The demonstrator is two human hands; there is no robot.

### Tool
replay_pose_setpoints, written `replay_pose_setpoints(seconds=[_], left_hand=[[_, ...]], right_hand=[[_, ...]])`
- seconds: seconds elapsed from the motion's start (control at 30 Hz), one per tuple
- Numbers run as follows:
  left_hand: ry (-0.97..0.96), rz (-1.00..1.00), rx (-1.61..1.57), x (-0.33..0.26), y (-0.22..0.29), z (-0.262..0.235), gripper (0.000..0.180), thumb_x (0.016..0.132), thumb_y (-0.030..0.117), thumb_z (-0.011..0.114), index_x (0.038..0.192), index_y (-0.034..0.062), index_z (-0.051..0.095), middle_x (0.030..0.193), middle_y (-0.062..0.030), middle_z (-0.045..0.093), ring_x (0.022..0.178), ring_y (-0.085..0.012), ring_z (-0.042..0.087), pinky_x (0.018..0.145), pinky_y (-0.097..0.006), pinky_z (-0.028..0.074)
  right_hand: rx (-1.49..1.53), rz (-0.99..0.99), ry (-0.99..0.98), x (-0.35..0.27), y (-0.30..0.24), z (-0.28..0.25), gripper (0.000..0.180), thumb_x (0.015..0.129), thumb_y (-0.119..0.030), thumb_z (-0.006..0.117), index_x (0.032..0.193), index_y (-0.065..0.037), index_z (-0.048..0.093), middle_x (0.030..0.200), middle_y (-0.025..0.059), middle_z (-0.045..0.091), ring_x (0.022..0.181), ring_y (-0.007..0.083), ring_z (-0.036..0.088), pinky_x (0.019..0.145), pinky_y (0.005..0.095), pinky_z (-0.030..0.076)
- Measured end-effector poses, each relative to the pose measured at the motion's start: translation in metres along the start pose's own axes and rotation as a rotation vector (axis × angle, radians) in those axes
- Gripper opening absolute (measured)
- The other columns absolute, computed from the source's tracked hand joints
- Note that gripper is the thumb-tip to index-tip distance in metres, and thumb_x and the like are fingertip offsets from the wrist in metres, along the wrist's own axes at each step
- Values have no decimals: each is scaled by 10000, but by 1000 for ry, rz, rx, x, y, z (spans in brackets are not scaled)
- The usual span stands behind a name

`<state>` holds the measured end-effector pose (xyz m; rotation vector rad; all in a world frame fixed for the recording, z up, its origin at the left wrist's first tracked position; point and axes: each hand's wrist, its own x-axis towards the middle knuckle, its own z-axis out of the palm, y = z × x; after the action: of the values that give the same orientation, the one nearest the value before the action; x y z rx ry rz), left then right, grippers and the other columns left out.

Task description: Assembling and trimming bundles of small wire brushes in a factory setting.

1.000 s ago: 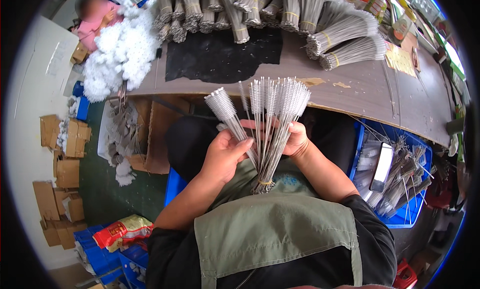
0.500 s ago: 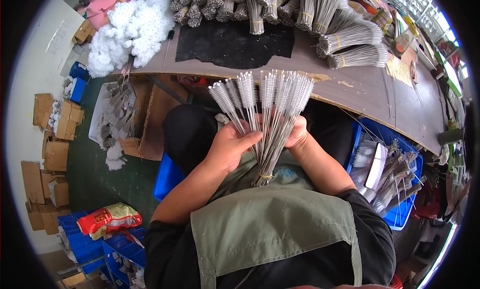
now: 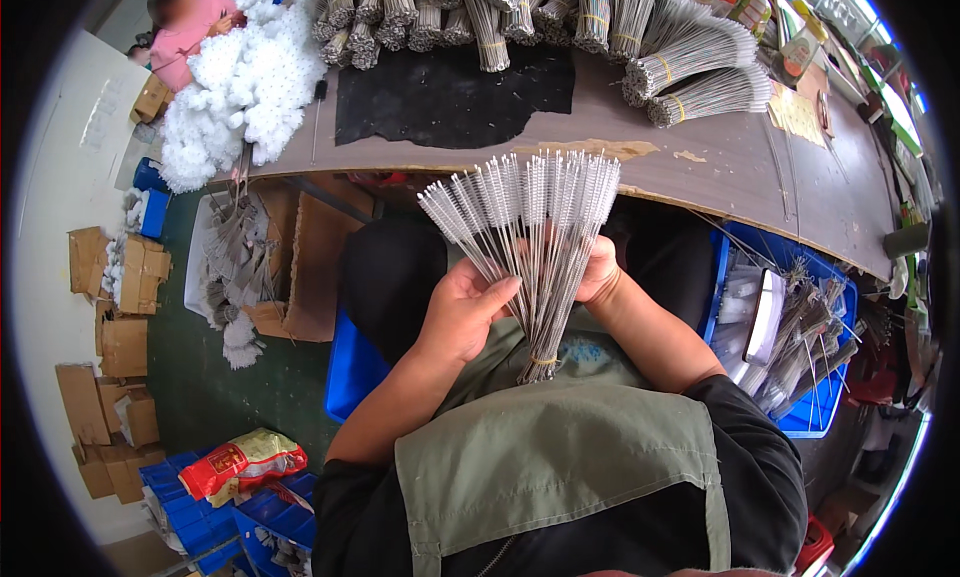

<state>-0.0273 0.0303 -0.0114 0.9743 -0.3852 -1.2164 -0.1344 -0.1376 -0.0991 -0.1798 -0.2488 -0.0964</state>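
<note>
Both hands' grip was closed on one fanned bundle of thin wire brushes (image 3: pixel 530 247), held upright over the lap between the person's chest and the desk (image 3: pixel 700 167). The left hand (image 3: pixel 462 312) pressed its fingers flat across the front of the wire stems, and the right hand (image 3: pixel 598 272) clasped them from behind, partly hidden by the fan. A yellow band (image 3: pixel 543 361) tied the stems together near their lower ends, below both hands.

Judging by their look, the brushes were light, with springy wire stems and soft bristled tips; the stems would likely slide against each other, so the firmest hold seemed to be on the bare wire just above the band, not on the bristles.

On the desk lay more banded brush bundles (image 3: pixel 690 72) along the far edge, a black mat (image 3: pixel 450 97) and a heap of white fluffy pieces (image 3: pixel 245 87). To the right, a blue bin (image 3: pixel 830 407) held loose wire brushes and a pale flat object. Blue crates (image 3: pixel 215 517) at lower left carried a red and yellow bag (image 3: pixel 240 462). Cardboard boxes (image 3: pixel 115 347) stood on the floor at left.
</note>
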Motion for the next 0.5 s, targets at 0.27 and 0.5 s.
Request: replay_pose_setpoints(seconds=[0.27, 0.5], left_hand=[[-24, -113, 44, 14, 6, -3, 339, 884, -3, 594, 1215, 12, 522, 1123, -92, 618, 1029, -191, 618, 832, -351, 548], [18, -69, 15, 13, 5, -6, 348, 894, -16, 567, 1237, 4, 511, 1146, -107, 614, 1031, -194, 623, 841, -356, 554]], right_hand=[[-124, 42, 111, 2, -5, 1, 764, 656, -365, 728, 1288, 4, 510, 1336, 289, 470, 1247, 426, 448, 1093, 552, 290], [-101, 13, 50, 11, -3, 6, 573, 705, -374, 703, 1162, -51, 581, 1329, 320, 452, 1291, 471, 374, 1089, 596, 256]])
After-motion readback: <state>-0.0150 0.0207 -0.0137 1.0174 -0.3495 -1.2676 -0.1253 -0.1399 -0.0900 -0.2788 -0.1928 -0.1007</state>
